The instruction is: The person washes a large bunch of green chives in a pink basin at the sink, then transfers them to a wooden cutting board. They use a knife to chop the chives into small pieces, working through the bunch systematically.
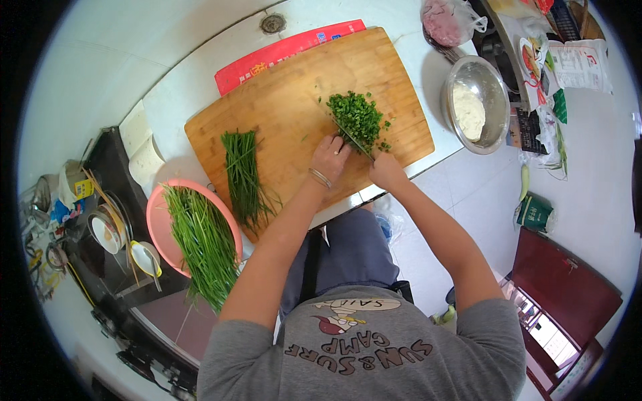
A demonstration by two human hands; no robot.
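On a wooden cutting board [297, 87], a heap of finely chopped green chives [360, 115] lies toward the right. My right hand [388, 172] is closed round the handle of a knife [353, 139], whose blade slants along the left edge of the heap. Just left of the blade, my left hand [330, 159] rests with bent fingers close together. Its fingertips are by the blade, and what is under them is hidden. A bunch of uncut chives [242, 175] lies at the board's left side.
A pink basin [158, 224] with long chives [200, 234] stands left of the board. To the right is a metal bowl [497, 113] of pale dough [468, 111]. Beyond the board lie a red sheet [234, 75] and a bag of pinkish minced meat [443, 23]. Bowls and chopsticks occupy the dark surface at left.
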